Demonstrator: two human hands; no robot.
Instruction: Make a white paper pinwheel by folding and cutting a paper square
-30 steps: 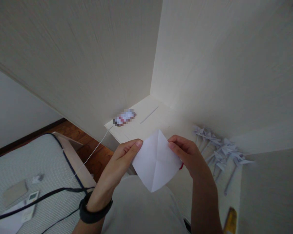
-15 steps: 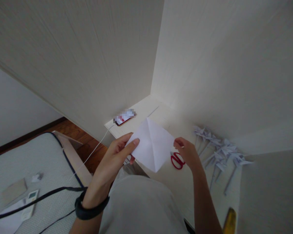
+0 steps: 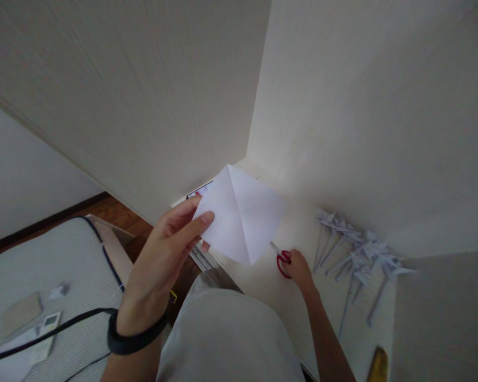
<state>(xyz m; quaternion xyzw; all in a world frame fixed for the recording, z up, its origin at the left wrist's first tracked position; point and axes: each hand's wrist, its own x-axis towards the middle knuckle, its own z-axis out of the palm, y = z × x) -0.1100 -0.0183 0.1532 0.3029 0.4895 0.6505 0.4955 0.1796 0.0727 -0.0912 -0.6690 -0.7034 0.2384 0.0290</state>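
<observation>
A creased square of white paper (image 3: 242, 215) is pinched at its left corner between the thumb and fingers of my left hand (image 3: 171, 239). The sheet hangs above the pale tabletop (image 3: 263, 302), its fold line running from top to bottom. To the right and lower, my right hand (image 3: 301, 270) has its fingers closed at the red handles of a pair of scissors (image 3: 281, 259). The blades point up and left, just off the paper's right edge. Part of the handle is hidden by the fingers.
Several white paper pinwheels (image 3: 362, 252) on sticks lie at the right by the wall. A phone (image 3: 199, 190) is partly covered by the paper. At the left, a mattress (image 3: 83, 270) bears a remote control (image 3: 48, 331) and paper. A yellow object (image 3: 377, 363) stands at lower right.
My right hand has left the paper's right corner and moved down to the scissors, which have shifted slightly. My left hand has carried the paper left and up, over the phone.
</observation>
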